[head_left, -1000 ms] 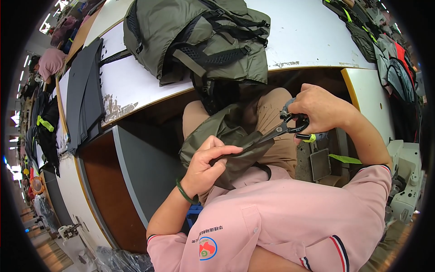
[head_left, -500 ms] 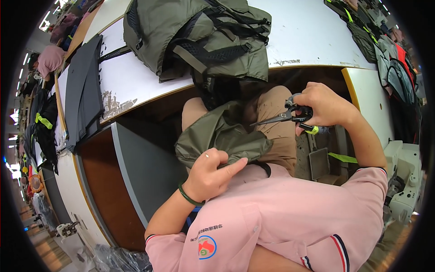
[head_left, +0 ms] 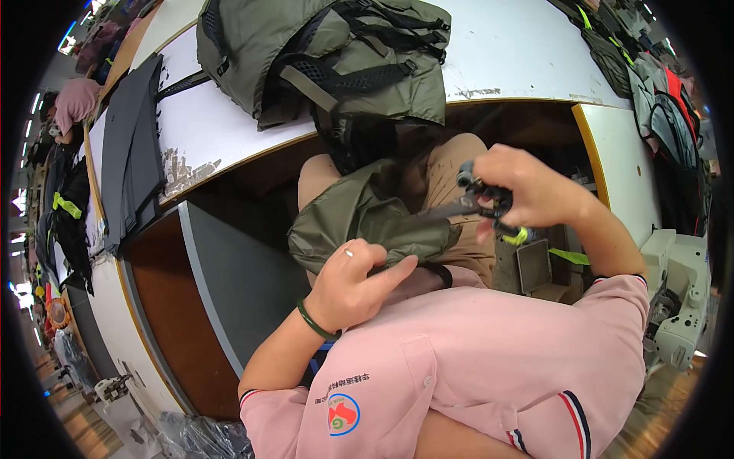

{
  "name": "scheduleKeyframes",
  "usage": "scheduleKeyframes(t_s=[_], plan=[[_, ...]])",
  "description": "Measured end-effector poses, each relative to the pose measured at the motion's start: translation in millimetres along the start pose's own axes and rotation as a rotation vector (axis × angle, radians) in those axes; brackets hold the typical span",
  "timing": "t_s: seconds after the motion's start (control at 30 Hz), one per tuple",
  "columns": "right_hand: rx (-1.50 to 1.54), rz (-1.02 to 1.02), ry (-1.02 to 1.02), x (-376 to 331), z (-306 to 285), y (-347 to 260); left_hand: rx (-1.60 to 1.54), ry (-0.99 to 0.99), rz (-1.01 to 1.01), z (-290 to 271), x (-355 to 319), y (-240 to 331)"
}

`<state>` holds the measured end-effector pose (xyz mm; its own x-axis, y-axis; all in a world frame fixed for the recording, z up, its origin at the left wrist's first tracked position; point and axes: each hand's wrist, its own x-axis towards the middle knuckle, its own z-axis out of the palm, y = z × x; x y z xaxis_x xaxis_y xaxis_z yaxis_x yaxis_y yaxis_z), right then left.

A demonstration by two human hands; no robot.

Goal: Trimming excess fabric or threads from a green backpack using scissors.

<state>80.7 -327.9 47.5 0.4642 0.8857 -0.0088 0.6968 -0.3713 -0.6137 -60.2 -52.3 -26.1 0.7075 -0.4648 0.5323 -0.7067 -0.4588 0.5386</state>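
My left hand (head_left: 353,287) is closed on the near edge of an olive-green fabric piece (head_left: 336,218), which is bunched over my lap. My right hand (head_left: 524,183) grips a pair of dark scissors (head_left: 459,208) by the handles, with bright yellow-green wrapping near the lower loop. Motion blurs the scissors; their blades point left, close over the right side of the fabric. Whether they touch it I cannot tell. An olive-green backpack (head_left: 245,57) with black mesh straps lies on the table beyond, and dark material hangs from it down toward my lap.
The white table (head_left: 520,57) has a worn front edge. Dark grey flat panels (head_left: 134,145) lie on its left part. A grey divider (head_left: 222,275) stands below at left. A white sewing machine (head_left: 677,291) is at right. Another person (head_left: 76,103) is at far left.
My right hand has brought the scissors a little left, closer to the fabric. The left hand keeps its hold on the fabric edge. The whole view has shifted slightly.
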Motion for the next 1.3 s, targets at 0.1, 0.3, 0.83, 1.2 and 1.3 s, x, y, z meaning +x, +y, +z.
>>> scheduleKeyframes(t_s=[0.1,0.3,0.83,1.2,1.3], plan=[[0.192,-0.059,-0.024,15,20,-17,-0.172,0.051,-0.231,5,8,1],[0.384,0.089,-0.105,18,27,-14,-0.376,0.105,-0.552,4,2,-12],[-0.487,0.010,-0.147,19,4,-10,-1.386,0.004,-0.981,9,-3,-27],[-0.431,0.010,-0.179,23,12,-9,-1.308,0.018,-0.921,15,-2,-25],[-0.429,0.014,-0.179,25,10,-8,-1.333,-0.004,-0.930,14,-3,-29]])
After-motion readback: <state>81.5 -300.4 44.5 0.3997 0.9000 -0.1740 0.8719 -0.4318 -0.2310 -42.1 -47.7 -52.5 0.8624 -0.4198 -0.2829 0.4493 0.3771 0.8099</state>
